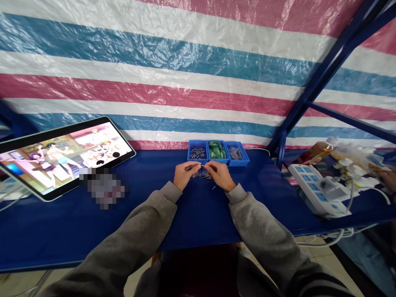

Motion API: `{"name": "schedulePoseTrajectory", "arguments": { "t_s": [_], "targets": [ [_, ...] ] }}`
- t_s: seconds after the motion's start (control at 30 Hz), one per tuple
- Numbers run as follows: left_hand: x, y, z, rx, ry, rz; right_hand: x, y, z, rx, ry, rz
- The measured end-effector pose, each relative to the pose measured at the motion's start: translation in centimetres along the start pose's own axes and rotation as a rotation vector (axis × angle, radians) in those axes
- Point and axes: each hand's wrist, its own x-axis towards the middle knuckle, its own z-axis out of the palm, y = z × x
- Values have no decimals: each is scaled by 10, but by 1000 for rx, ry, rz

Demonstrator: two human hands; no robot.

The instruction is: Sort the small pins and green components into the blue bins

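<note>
My left hand (185, 173) and my right hand (220, 175) meet above the table, just in front of three blue bins. Both are closed in a pinch, fingertips almost touching, around something small and pale that is too small to name. Below the fingers lie several small loose pieces (203, 176), partly hidden by the hands. The left bin (189, 155) holds many thin metal pieces like pins or screws. Green pieces (217, 151) fill the middle bin (223, 161). In the right bin (241, 163) lie greyish, see-through pieces (235, 153).
A large tablet-like screen (62, 159) leans at the left, beside a blurred-out patch. On the right are a white power strip (312, 185), a bottle (317, 151) and plastic bags. A blue metal frame (280, 144) rises there; another person's hand (388, 179) shows at the edge.
</note>
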Motion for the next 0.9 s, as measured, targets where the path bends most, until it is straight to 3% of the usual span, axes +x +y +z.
{"name": "schedulePoseTrajectory", "arguments": {
  "t_s": [0.23, 0.47, 0.57, 0.9],
  "targets": [
    [0, 2, 0, -67, -34, -13, 2, 1, 0, -35, 63, 16],
    [-1, 2, -4, 181, -114, 57, 2, 1, -3, -31, 123, 35],
    [-2, 3, -4, 171, -145, 40, 2, 1, -3, -32, 141, 41],
    [2, -2, -4, 137, -72, 37, 1, -1, -4, -30, 129, 10]
  ]
}}
